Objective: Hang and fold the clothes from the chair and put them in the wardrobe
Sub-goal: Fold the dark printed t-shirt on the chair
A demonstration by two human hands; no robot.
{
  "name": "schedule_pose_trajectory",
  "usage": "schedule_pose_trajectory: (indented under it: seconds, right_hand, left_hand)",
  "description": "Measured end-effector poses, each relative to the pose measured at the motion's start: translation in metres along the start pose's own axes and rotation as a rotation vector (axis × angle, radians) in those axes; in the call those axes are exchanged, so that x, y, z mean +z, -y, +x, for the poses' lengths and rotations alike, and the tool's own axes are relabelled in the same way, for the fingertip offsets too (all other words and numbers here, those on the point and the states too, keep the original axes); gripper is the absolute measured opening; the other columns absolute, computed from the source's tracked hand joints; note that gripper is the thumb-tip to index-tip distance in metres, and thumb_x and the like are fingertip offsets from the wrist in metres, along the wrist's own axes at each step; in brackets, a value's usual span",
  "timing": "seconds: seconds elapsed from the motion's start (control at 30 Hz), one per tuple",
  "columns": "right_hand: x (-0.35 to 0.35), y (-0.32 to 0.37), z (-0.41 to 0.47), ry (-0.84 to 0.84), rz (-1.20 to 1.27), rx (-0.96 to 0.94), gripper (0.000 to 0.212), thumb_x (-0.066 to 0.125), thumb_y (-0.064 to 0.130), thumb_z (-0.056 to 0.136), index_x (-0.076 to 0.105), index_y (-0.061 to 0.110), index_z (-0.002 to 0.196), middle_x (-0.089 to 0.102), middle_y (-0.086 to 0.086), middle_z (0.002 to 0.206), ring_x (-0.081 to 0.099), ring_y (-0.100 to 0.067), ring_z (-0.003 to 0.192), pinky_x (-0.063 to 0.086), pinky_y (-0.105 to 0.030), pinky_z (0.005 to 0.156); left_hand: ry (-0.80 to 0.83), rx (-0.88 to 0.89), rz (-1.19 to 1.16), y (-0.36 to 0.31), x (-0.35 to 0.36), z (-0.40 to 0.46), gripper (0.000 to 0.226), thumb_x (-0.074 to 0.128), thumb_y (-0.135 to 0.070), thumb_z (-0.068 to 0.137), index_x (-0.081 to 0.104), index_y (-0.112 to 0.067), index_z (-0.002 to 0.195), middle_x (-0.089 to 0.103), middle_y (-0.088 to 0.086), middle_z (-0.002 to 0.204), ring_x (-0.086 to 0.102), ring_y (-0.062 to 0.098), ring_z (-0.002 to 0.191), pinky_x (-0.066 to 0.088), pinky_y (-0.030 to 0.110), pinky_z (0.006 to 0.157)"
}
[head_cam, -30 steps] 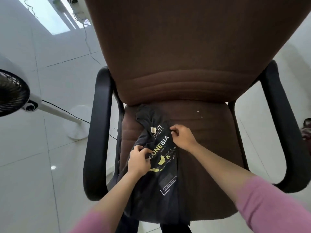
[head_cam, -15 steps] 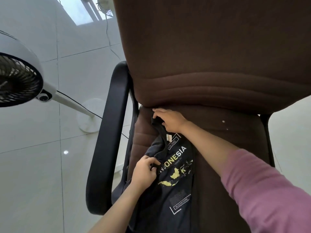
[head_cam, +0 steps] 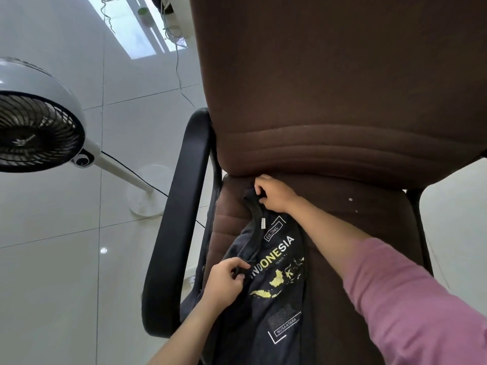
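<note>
A dark T-shirt [head_cam: 274, 306] with white and yellow "INDONESIA" print lies on the seat of a brown office chair [head_cam: 342, 88], draped over the seat's front left. My right hand [head_cam: 274, 193] pinches the shirt's top edge near the collar, right under the backrest. My left hand [head_cam: 226, 280] grips the fabric at the shirt's left side beside the print. Both arms wear pink sleeves. The wardrobe is out of view.
The chair's black left armrest [head_cam: 174, 227] stands close beside my left hand. A white standing fan [head_cam: 39, 127] with its pole, round base and black cable occupies the tiled floor [head_cam: 66, 299] to the left. A thin cable runs along the floor behind the chair.
My right hand has moved from the middle of the shirt up to its top edge under the backrest. The view has shifted right and closer to the chair. My left hand keeps its grip.
</note>
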State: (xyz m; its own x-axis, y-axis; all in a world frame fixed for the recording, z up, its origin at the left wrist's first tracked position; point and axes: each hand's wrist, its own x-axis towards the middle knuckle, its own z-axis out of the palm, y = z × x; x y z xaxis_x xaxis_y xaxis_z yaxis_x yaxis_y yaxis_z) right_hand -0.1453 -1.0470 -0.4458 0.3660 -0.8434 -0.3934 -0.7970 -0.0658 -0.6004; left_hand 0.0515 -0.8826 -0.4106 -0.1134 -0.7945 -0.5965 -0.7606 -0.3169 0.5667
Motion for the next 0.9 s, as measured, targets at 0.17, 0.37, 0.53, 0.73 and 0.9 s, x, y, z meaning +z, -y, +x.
schedule_pose_trajectory:
  seconds: [0.17, 0.37, 0.53, 0.73, 0.9]
  right_hand:
    - [0.0, -0.004, -0.016, -0.077, 0.118, 0.056, 0.032, 0.071, 0.002, 0.074, 0.044, 0.018, 0.077, 0.043, -0.002, 0.093, 0.051, -0.026, 0.083, 0.042, -0.036, 0.074]
    - [-0.023, -0.014, -0.056, -0.16, 0.124, 0.071, 0.025, 0.076, 0.001, 0.07, 0.058, 0.018, 0.075, 0.048, -0.002, 0.091, 0.05, -0.017, 0.079, 0.043, -0.03, 0.074]
    - [-0.059, -0.011, -0.096, -0.154, -0.057, 0.059, 0.013, 0.075, 0.014, 0.075, 0.073, 0.021, 0.085, 0.054, 0.006, 0.09, 0.054, -0.014, 0.085, 0.048, -0.034, 0.08]
    - [-0.107, 0.021, -0.154, -0.167, -0.065, 0.057, 0.019, 0.084, 0.018, 0.063, 0.069, 0.026, 0.072, 0.06, 0.013, 0.078, 0.048, -0.008, 0.085, 0.041, -0.028, 0.078]
    - [-0.138, 0.063, -0.209, -0.234, 0.079, 0.001, 0.036, 0.085, 0.007, 0.057, 0.062, 0.034, 0.06, 0.063, -0.007, 0.072, 0.057, -0.02, 0.063, 0.046, -0.03, 0.062]
  left_hand:
    - [-0.033, 0.026, 0.086, 0.002, -0.002, -0.011, 0.023, 0.061, -0.011, 0.081, 0.069, -0.029, 0.092, 0.061, -0.017, 0.087, 0.057, 0.003, 0.079, 0.044, 0.013, 0.072]
    - [-0.064, 0.096, 0.066, -0.009, -0.012, -0.025, 0.021, 0.064, -0.008, 0.081, 0.069, -0.022, 0.095, 0.05, -0.014, 0.084, 0.051, 0.0, 0.073, 0.035, 0.002, 0.065]
    - [-0.111, 0.115, 0.04, -0.03, -0.035, -0.036, 0.024, 0.062, -0.007, 0.084, 0.072, -0.022, 0.099, 0.058, -0.013, 0.09, 0.055, 0.001, 0.079, 0.04, 0.006, 0.073]
    - [-0.178, 0.158, -0.062, -0.062, -0.068, -0.054, 0.023, 0.063, 0.001, 0.08, 0.074, -0.018, 0.086, 0.065, -0.012, 0.084, 0.061, 0.002, 0.079, 0.047, 0.011, 0.075]
    - [-0.182, 0.215, -0.091, -0.082, -0.099, -0.075, 0.03, 0.066, 0.001, 0.077, 0.071, -0.028, 0.074, 0.068, -0.01, 0.078, 0.063, 0.006, 0.071, 0.044, 0.008, 0.062]
